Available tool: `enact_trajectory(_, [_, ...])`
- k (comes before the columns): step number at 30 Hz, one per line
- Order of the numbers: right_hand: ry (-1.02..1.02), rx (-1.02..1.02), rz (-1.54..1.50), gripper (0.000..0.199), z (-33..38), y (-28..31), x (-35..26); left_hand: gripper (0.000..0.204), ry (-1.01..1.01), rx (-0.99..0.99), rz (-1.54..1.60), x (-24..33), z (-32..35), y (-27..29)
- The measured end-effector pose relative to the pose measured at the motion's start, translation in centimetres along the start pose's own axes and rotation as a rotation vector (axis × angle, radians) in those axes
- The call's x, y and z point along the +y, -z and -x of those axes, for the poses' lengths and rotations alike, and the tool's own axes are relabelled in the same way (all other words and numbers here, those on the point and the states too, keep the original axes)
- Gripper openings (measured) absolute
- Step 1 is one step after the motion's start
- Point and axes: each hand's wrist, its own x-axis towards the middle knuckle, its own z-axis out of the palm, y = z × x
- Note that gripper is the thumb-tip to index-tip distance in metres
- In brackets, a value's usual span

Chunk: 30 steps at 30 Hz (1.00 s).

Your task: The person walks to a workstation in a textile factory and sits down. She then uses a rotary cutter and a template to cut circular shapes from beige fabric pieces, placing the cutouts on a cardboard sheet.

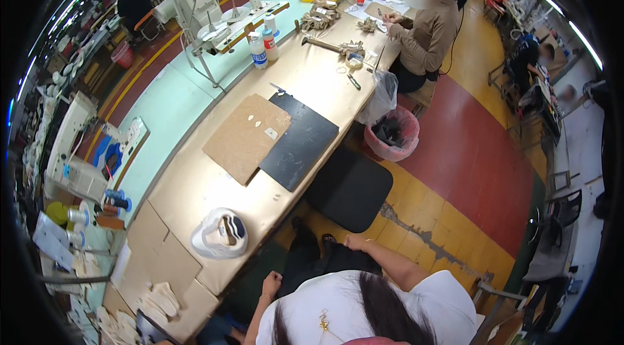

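My left hand [272, 284] is low, beside the table's near edge, with its fingers curled closed; anything inside them is hidden. My right hand [355, 242] is over my dark trousers, a little behind a black stool seat [351, 189]. Its fingers look folded, and I cannot make out anything in them. On the long tan-covered table [172, 179], a white plastic bag [220, 251] with its top open holds cream and dark pieces. Farther along lie a brown board [240, 137] with small pale pieces on it and a black board [299, 143] partly beneath it.
A pink bin [406, 146] with a liner stands past the stool. Beyond it a person in brown [426, 36] sits working at the table. Bottles [258, 52], a hammer [322, 44] and bundled pieces [318, 16] lie farther off. Sewing machines [78, 156] line the left side.
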Motion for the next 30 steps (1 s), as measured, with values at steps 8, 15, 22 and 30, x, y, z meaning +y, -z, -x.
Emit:
enact_trajectory(8, [0.106,-0.038,0.036,0.039,-4.1,8.8,-9.3,0.018,0.152,-0.205,0.085,0.5,-3.1,6.9])
enact_trajectory(15, [0.088,0.002,0.150,0.042,-4.0,14.3,-14.2,0.025,0.135,0.003,0.463,0.9,-4.2,6.0])
enact_trajectory(22, [0.070,0.043,0.127,0.040,-4.6,17.3,-14.0,0.028,0.169,-0.009,0.541,-0.2,-3.8,6.5])
enact_trajectory(30, [0.015,0.432,-0.129,0.027,-7.4,21.4,-11.7,0.026,0.163,-0.072,0.473,1.9,-6.1,6.2])
